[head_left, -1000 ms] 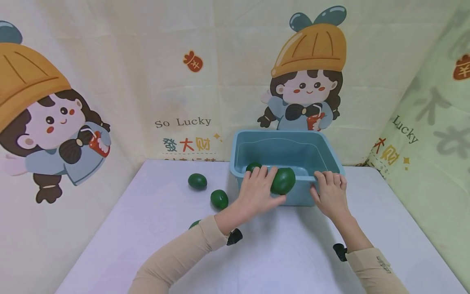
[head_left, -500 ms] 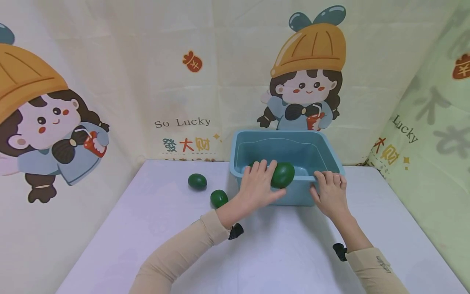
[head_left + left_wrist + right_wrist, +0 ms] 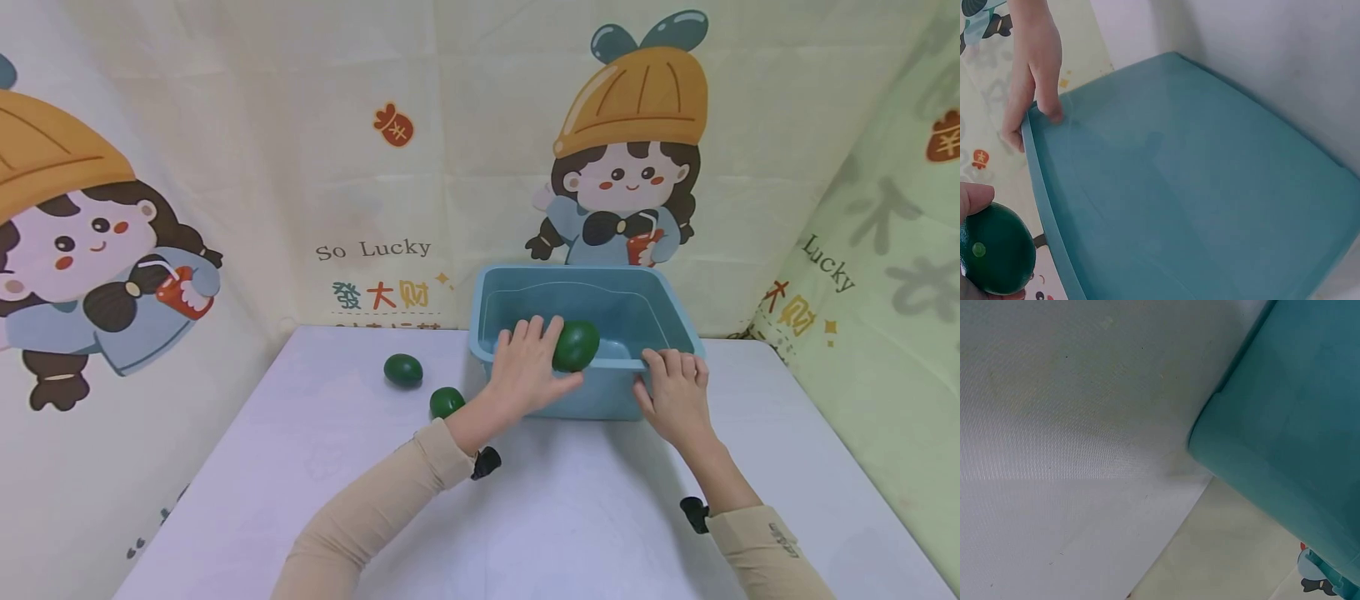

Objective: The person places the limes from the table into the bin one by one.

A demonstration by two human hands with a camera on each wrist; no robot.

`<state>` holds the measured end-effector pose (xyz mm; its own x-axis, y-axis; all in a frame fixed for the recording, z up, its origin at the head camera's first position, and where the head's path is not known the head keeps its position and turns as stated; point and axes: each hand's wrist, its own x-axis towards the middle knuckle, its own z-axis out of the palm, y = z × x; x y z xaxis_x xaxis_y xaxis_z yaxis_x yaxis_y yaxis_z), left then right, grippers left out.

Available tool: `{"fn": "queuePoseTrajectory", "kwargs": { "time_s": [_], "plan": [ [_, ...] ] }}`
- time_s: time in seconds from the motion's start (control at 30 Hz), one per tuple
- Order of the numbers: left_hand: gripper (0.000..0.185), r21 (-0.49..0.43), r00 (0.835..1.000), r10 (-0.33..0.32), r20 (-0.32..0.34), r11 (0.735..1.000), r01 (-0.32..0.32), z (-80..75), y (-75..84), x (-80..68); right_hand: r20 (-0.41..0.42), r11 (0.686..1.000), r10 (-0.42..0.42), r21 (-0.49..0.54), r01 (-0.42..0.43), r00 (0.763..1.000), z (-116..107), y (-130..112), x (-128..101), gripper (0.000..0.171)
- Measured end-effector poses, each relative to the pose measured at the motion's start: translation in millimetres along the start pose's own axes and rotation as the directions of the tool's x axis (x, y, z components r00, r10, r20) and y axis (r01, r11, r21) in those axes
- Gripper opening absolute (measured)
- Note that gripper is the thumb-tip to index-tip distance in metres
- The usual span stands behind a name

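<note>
Holding a dark green avocado between thumb and fingers, the left hand was just above the near rim of the blue tub, in the middle of the head view, so the fruit was over the opening of the tub but not yet released. In the left wrist view the same avocado appeared in the lower left corner, with a thumb curled over it and the tub wall filling most of the frame. The right hand rested on the near right edge of the tub, its fingers bent over the rim and gripping it, as if to keep the tub steady. Two more avocados lay on the white tabletop at the centre left of the frame: one farther back and one close to the left forearm, partly hidden by it. Whether any fruit already lay inside the tub I could not tell, because the left hand covered that part. Judging from this, the work was about in its middle: one avocado was nearly delivered and at least two remained outside.
</note>
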<state>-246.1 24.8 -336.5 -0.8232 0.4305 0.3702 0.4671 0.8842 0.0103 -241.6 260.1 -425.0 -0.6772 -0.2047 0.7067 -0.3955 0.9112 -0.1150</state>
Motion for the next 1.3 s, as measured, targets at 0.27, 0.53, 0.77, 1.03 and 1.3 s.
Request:
{"fn": "queuePoseTrajectory", "kwargs": {
  "time_s": [0.27, 0.53, 0.77, 1.03, 1.3],
  "plan": [
    [0.073, -0.004, 1.0, -0.031, 0.003, 1.0, 0.031, 3.2, -1.0, 6.5, 0.012, 1.0, 0.006, -0.004, -0.006, 1.0, -0.4, -0.4, -1.0, 0.037],
    [0.072, -0.027, 0.999, -0.049, 0.021, 0.998, 0.049, 4.3, 0.9, 14.5, 0.003, 1.0, 0.001, 0.0, -0.001, 1.0, -0.4, -0.6, -0.6, 0.037],
    [0.072, -0.003, 0.998, -0.061, 0.031, 0.998, 0.061, 6.2, 0.5, 23.3, 0.005, 1.0, 0.006, -0.002, -0.006, 1.0, -0.3, 0.0, 0.2, 0.036],
    [0.074, 0.014, 0.996, -0.069, 0.05, 0.998, 0.069, 8.3, -0.2, 28.2, 0.021, 1.0, 0.02, 0.005, -0.021, 1.0, -1.0, -0.1, 1.0, 0.035],
    [0.074, 0.012, 0.994, -0.085, 0.062, 0.996, 0.085, 11.8, 0.0, 32.8, 0.014, 1.0, 0.019, 0.006, -0.019, 1.0, -0.3, 0.6, 0.3, 0.036]
  ]
}}
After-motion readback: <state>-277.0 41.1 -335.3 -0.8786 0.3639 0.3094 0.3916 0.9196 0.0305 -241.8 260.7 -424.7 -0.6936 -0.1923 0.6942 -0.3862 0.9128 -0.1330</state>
